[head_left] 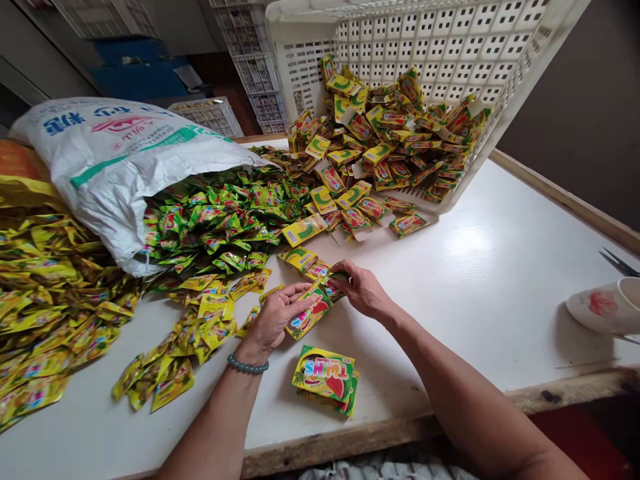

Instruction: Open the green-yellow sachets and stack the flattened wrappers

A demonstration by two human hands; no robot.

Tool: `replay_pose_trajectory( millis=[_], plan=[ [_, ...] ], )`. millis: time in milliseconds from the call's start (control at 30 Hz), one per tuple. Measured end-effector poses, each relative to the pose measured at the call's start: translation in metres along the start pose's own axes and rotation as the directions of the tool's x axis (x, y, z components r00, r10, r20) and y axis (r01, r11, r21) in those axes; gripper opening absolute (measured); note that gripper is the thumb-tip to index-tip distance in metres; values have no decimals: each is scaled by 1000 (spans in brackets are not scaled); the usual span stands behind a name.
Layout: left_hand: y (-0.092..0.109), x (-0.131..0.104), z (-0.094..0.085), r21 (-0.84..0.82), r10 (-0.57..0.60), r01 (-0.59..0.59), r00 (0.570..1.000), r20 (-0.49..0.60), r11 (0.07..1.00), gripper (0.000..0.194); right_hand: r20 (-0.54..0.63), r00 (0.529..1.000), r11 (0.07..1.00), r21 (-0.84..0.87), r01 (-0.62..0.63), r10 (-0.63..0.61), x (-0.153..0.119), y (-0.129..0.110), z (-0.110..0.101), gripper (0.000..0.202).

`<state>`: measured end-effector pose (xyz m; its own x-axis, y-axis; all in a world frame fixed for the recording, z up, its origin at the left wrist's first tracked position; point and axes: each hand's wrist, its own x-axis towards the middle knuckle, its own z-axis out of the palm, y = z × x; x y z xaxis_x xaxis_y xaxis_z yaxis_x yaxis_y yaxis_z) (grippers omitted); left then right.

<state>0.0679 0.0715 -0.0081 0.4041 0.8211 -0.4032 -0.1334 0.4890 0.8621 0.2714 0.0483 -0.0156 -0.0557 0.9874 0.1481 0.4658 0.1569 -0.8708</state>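
My left hand (275,317) grips a small yellow and green candy box (306,320) marked TWINS, with a watermelon picture. At the box's far end, my right hand (367,290) pinches a small green candy packet (341,275), partly covered by the fingers. Just beyond lie a few yellow boxes (299,259) on the table. Nearer to me, a short stack of filled-looking TWINS boxes (324,375) lies flat. Left of my left hand, yellow candy packets (205,323) are strewn in a loose heap.
A white plastic basket (430,40) lies tipped, spilling candy boxes (390,153). Green packets (225,220) pour from a white woven sack (115,153). More yellow packets (55,300) cover the far left. A cup (597,310) and a dark pointed tool (620,263) sit at the right.
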Motion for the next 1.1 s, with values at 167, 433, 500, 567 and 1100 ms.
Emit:
replay_pose_trajectory(
  millis=[167, 433, 500, 567, 1100],
  plan=[
    [2, -3, 6, -27, 6, -6, 1000, -15, 1000, 54, -64, 993, 994, -61, 94, -97, -4, -6, 9, 10],
    [3, -5, 16, -8, -5, 5, 1000, -31, 1000, 55, -67, 998, 973, 228, 29, -15, -5, -7, 6, 44],
    [3, -6, 18, -6, 17, -17, 998, -53, 1000, 55, -84, 996, 973, 228, 29, -10, -4, -8, 6, 47],
    [3, -6, 21, -3, 36, -36, 997, -65, 999, 55, -71, 997, 982, 186, 32, -20, -5, -10, 9, 49],
    [-3, -8, 29, 7, 270, -273, 949, -161, 962, 57, -199, 976, 985, 135, 111, -82, -10, -24, 8, 33]
  ],
)
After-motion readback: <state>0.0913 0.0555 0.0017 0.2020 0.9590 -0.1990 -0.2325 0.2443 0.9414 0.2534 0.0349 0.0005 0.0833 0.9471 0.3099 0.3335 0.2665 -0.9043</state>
